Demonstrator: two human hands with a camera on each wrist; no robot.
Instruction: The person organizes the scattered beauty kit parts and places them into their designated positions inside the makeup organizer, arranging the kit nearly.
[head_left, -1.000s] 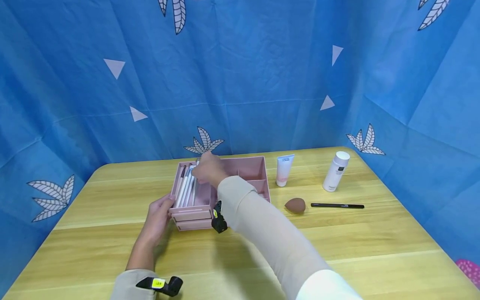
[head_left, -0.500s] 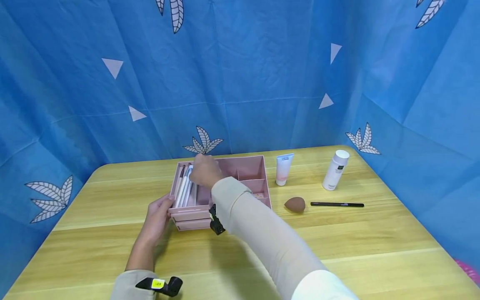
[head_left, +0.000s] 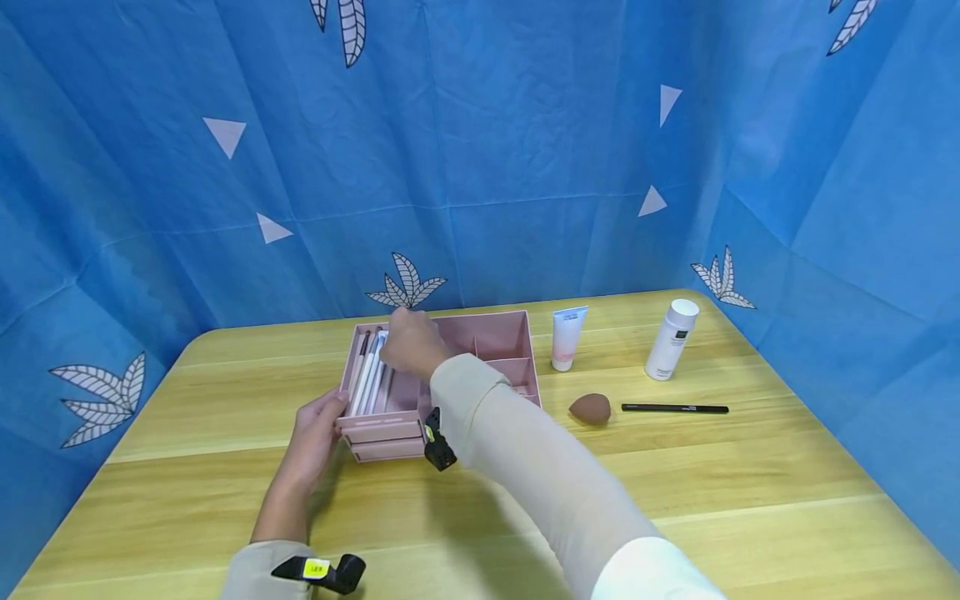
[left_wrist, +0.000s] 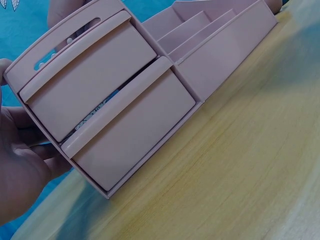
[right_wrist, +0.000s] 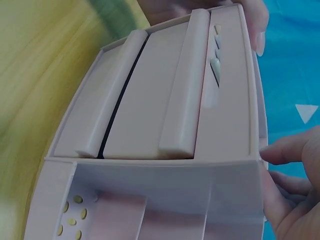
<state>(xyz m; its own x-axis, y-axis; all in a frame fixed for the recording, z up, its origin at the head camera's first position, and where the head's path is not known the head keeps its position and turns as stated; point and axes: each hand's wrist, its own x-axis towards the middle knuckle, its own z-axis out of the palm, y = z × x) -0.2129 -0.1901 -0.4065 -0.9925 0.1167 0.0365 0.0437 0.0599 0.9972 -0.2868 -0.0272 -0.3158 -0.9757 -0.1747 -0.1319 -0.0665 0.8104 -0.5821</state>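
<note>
Honestly, that pink 2-drawer organizer (head_left: 405, 393) sits on the counter (head_left: 247, 375), squeeze tube (head_left: 567, 340) just to its right. Looks like light, stiff, slightly slippery plastic; I'd hold its outer walls. Left hand (head_left: 317, 427) grips its near left corner, thumb at the rim. Right hand (head_left: 415, 343) is curled at its back; can't tell if it's pinching anything.

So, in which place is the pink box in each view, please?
Head: pink box slightly left of centre.
Left wrist: pink box spreads from left to upper right.
Right wrist: pink box across the middle, cut by the bottom edge.
Shared landmark: two drawer fronts.
</note>
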